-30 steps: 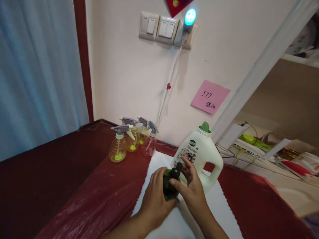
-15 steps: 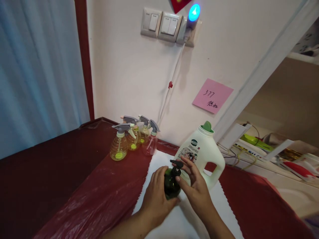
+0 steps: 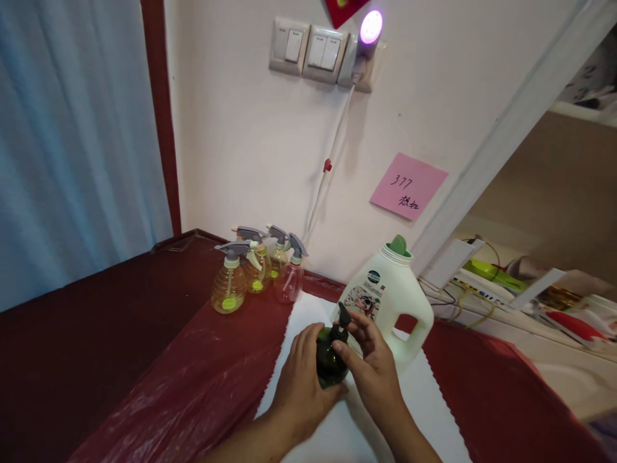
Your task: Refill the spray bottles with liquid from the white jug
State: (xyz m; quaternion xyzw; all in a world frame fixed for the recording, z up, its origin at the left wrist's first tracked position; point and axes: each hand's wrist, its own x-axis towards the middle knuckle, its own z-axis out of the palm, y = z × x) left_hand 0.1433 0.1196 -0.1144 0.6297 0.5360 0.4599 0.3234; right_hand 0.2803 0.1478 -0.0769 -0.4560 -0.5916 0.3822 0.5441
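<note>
Fingers of the left hand wrap the dark green pump bottle over the white sheet, while the right hand closes near its black pump head. Glossy and rounded, it may slip; the body gives the surest hold. Since earlier, the pump head has turned end-on, and the plug-in light has gone purple.

bare left hand; bare right hand

Pink sticky note, on wall: "377" handwritten in dark ink; below it, two handwritten Chinese characters, not surely legible. White jug: label with dark oval emblem; print too small to read.
</note>
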